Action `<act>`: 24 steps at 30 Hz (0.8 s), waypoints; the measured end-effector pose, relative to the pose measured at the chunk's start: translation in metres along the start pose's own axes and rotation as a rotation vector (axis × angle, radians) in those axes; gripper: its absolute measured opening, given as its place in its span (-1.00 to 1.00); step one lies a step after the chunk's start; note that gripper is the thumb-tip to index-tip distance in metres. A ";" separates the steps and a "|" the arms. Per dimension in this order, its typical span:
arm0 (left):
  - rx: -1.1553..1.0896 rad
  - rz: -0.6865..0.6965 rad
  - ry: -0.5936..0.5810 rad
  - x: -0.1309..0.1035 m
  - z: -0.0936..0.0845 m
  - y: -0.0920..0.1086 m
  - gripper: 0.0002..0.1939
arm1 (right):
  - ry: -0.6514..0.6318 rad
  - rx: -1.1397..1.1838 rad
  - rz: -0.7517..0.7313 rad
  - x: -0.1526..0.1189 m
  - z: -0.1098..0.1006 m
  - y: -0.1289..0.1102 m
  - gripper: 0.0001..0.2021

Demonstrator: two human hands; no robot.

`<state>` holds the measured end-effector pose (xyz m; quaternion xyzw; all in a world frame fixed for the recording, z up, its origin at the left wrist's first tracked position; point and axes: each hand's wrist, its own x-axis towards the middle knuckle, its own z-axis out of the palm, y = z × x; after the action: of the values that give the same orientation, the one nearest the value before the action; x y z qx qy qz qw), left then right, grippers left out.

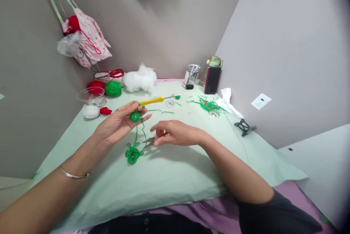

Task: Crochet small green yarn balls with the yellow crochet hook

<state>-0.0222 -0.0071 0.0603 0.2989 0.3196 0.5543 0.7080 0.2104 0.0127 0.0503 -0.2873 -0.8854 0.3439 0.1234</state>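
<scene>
At the far left, we note a white yarn ball (91,112) near the clear tub (79,97); both sit well apart from the scissors. Next comes our left hand (117,122): thumb and forefinger pinch a small green knitted ball (135,115) together with the handle end of the yellow hook (151,101), while the lower fingers reach out loosely. The hook's metal end points away to the right. One grip carries two items, so a slackened pinch could drop the hook or let the work slip. Below this hand, a heap of loose green yarn (133,153) lies on the pale cloth (177,175), and two strands run between it and the held work. The loops overlap, so a pull on either strand could tighten them into a knot. To the right of the heap, the scissors (150,141) stand with their blades parted, close to the right-hand strand; we cannot tell whether that strand lies between the blades. Closing them without checking could sever the wrong strand, or nick the cloth if the tips dip. Our right hand (175,132) curls around the scissor handles. Farther right, thread scraps (210,106) lie in a loose pile; a sweeping sleeve could scatter them.
</scene>
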 end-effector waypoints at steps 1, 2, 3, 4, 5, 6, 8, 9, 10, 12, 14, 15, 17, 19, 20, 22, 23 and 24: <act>0.017 -0.006 0.007 0.001 0.001 -0.004 -0.88 | 0.103 0.067 0.005 0.000 -0.001 0.004 -0.46; 0.042 -0.022 0.012 0.002 0.002 -0.008 -0.88 | 0.207 0.148 -0.013 0.000 0.000 0.008 -0.38; 0.058 -0.035 0.011 0.003 0.003 -0.013 -0.89 | 0.289 0.218 -0.049 0.001 0.001 0.010 -0.34; 0.065 -0.043 0.008 0.004 0.005 -0.019 -0.89 | 0.355 0.266 -0.097 0.003 0.004 0.011 -0.35; 0.072 -0.051 0.007 0.005 0.006 -0.026 -0.90 | 0.412 0.280 -0.145 0.005 0.007 0.012 -0.41; 0.080 -0.056 0.006 0.007 0.007 -0.032 -0.92 | 0.466 0.252 -0.189 0.007 0.010 0.012 -0.48; 0.107 -0.088 0.008 0.009 0.008 -0.043 -0.87 | 0.598 0.062 -0.253 0.009 0.015 0.015 -0.61; 0.122 -0.108 0.010 0.010 0.007 -0.048 -0.84 | 0.669 -0.084 -0.272 0.010 0.016 0.018 -0.63; 0.138 -0.126 0.014 0.010 0.006 -0.051 -0.81 | 0.737 -0.240 -0.275 0.009 0.015 0.022 -0.64; 0.170 -0.150 0.022 0.011 0.003 -0.055 -0.78 | 0.852 -0.515 -0.234 0.006 0.007 0.035 -0.63; 0.213 -0.153 0.030 0.010 0.000 -0.056 -0.77 | 0.966 -0.621 -0.116 0.002 -0.004 0.049 -0.61; 0.240 -0.147 0.033 0.010 -0.002 -0.056 -0.76 | 1.022 -0.613 -0.045 0.000 -0.009 0.055 -0.59; 0.307 -0.118 0.036 0.008 -0.003 -0.056 -0.76 | 1.075 -0.425 0.061 -0.002 -0.016 0.060 -0.64; 0.384 -0.068 0.032 0.006 -0.003 -0.057 -0.76 | 0.974 -0.030 0.136 -0.001 -0.013 0.056 -0.68; 0.425 -0.038 0.028 0.005 -0.003 -0.057 -0.77 | 0.870 0.188 0.166 0.000 -0.009 0.051 -0.67; 0.506 0.034 0.025 0.004 -0.003 -0.057 -0.78 | 0.615 0.491 0.196 0.003 0.004 0.037 -0.62; 0.544 0.075 0.028 0.004 -0.003 -0.056 -0.80 | 0.471 0.556 0.206 0.005 0.011 0.030 -0.58; 0.579 0.119 0.035 0.003 -0.004 -0.055 -0.81 | 0.324 0.586 0.216 0.007 0.016 0.025 -0.53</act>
<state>0.0081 -0.0148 0.0147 0.4970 0.4585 0.4857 0.5539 0.2086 0.0227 0.0217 -0.3828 -0.6824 0.5443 0.3025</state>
